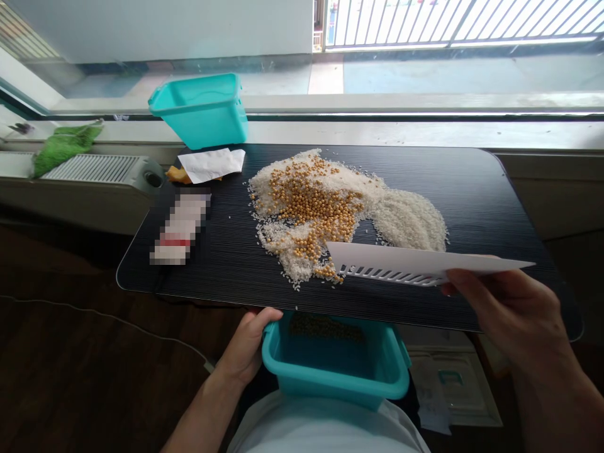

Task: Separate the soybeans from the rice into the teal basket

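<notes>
On the dark table (pixel 217 264) lies a spread-out pile of white rice (pixel 410 217), with round yellow beans (pixel 314 201) heaped over its left and middle part. My right hand (pixel 514 308) pinches a thin white sheet (pixel 396 257) with a row of slanted slots along its lower edge. The sheet's left end touches the near side of the pile. At the table's front edge, my left hand (pixel 249 340) grips the left rim of a turquoise plastic bin (pixel 337 380) at my lap. Small dark greenish grains (pixel 325 327) lie inside the bin, partly in shadow.
Another turquoise bin (pixel 212 119) stands at the back left by the window. White paper (pixel 212 165) on something yellow and a blurred-out flat item (pixel 182 229) lie on the left. A green cloth (pixel 66 148) hangs over the radiator (pixel 99 170). A cable (pixel 141 330) crosses the floor.
</notes>
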`<action>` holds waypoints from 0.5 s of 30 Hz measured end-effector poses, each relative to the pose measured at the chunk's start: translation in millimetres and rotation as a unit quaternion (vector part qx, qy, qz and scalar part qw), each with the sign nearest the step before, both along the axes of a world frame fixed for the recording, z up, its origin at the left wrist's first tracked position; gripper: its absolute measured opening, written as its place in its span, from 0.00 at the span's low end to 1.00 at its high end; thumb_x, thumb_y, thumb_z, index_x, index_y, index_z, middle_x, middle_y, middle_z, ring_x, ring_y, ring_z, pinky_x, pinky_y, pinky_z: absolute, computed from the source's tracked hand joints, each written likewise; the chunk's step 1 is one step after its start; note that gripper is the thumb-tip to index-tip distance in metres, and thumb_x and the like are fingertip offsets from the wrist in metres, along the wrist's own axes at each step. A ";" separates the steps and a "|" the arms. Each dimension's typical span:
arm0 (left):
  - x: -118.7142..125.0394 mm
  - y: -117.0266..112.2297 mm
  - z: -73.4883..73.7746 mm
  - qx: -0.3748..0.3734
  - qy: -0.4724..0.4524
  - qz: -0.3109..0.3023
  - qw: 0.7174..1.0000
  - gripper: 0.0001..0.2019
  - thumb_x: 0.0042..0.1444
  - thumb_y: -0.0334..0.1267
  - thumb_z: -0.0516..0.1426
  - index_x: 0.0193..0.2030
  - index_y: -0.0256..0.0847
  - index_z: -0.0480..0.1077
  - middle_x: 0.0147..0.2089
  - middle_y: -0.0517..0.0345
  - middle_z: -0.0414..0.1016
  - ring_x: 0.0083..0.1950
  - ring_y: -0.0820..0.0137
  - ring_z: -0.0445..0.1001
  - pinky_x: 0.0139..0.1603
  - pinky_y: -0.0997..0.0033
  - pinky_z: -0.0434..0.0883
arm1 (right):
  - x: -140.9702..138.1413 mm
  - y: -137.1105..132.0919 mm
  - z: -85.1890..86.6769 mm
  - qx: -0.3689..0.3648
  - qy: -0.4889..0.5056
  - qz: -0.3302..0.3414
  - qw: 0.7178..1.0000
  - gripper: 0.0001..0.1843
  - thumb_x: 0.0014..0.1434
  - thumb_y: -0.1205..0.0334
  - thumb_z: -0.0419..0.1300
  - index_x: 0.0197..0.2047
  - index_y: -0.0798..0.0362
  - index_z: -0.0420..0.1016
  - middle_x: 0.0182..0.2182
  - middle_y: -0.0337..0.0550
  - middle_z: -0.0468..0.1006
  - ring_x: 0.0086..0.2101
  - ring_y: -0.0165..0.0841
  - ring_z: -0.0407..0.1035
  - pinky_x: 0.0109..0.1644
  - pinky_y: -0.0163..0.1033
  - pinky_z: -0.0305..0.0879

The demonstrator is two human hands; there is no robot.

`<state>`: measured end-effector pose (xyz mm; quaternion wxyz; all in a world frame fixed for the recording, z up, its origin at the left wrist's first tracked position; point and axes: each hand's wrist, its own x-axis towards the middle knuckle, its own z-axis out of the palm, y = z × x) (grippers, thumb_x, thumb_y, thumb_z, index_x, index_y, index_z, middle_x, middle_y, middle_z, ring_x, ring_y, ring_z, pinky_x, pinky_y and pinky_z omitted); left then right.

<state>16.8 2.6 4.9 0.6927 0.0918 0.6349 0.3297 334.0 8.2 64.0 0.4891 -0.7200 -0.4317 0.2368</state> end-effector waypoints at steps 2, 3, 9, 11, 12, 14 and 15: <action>-0.1 -0.4 -0.6 -0.001 -0.003 -0.001 1.000 0.11 0.35 0.41 0.70 0.21 0.35 0.77 0.19 0.61 0.70 0.22 0.74 0.66 0.26 0.74 0.68 | 3.4 1.2 -1.3 -0.004 0.000 0.003 1.000 0.19 0.46 0.41 0.75 0.33 0.46 0.84 0.24 0.37 0.81 0.25 0.33 0.75 0.31 0.38 0.75; -0.2 -0.5 -0.9 -0.001 -0.003 -0.001 1.000 0.11 0.35 0.41 0.70 0.21 0.35 0.77 0.19 0.61 0.71 0.22 0.74 0.66 0.26 0.74 0.68 | 4.9 1.4 -1.7 -0.010 0.001 0.014 1.000 0.20 0.45 0.40 0.75 0.33 0.46 0.84 0.23 0.37 0.81 0.24 0.34 0.75 0.30 0.38 0.75; -1.9 -1.1 -3.1 0.005 -0.009 -0.008 1.000 0.13 0.37 0.41 0.69 0.17 0.38 0.71 0.19 0.62 0.68 0.22 0.75 0.64 0.26 0.74 0.66 | -0.5 -4.1 2.8 -0.016 0.007 0.014 1.000 0.22 0.44 0.37 0.75 0.32 0.45 0.84 0.23 0.37 0.81 0.24 0.30 0.74 0.30 0.34 0.72; -1.7 -1.1 -2.4 0.006 -0.007 -0.010 1.000 0.12 0.37 0.41 0.69 0.17 0.38 0.72 0.19 0.62 0.69 0.22 0.75 0.64 0.26 0.74 0.66 | -3.8 -4.7 3.7 -0.010 0.006 -0.008 1.000 0.20 0.45 0.38 0.75 0.32 0.45 0.84 0.23 0.36 0.81 0.24 0.30 0.74 0.30 0.34 0.71; -1.3 -0.9 -1.7 0.007 -0.005 -0.008 1.000 0.11 0.37 0.40 0.69 0.18 0.37 0.73 0.20 0.61 0.70 0.22 0.74 0.65 0.26 0.74 0.67 | -3.9 -4.1 3.5 -0.014 0.003 -0.014 1.000 0.20 0.45 0.39 0.75 0.31 0.46 0.83 0.23 0.36 0.80 0.24 0.31 0.74 0.30 0.35 0.71; -0.7 -0.6 0.1 0.009 -0.002 -0.002 1.000 0.11 0.36 0.40 0.70 0.21 0.36 0.76 0.21 0.60 0.72 0.23 0.73 0.67 0.27 0.73 0.68 | -1.4 -1.7 2.1 -0.031 -0.004 -0.014 0.999 0.21 0.43 0.39 0.75 0.30 0.47 0.83 0.21 0.38 0.80 0.23 0.33 0.74 0.28 0.37 0.71; -0.5 -0.4 0.9 0.009 -0.002 0.000 1.000 0.11 0.35 0.40 0.70 0.22 0.36 0.77 0.21 0.60 0.73 0.23 0.73 0.68 0.27 0.73 0.68 | 0.6 -0.4 1.3 -0.041 -0.005 -0.004 0.999 0.22 0.42 0.38 0.75 0.29 0.48 0.83 0.21 0.39 0.80 0.23 0.34 0.74 0.27 0.38 0.71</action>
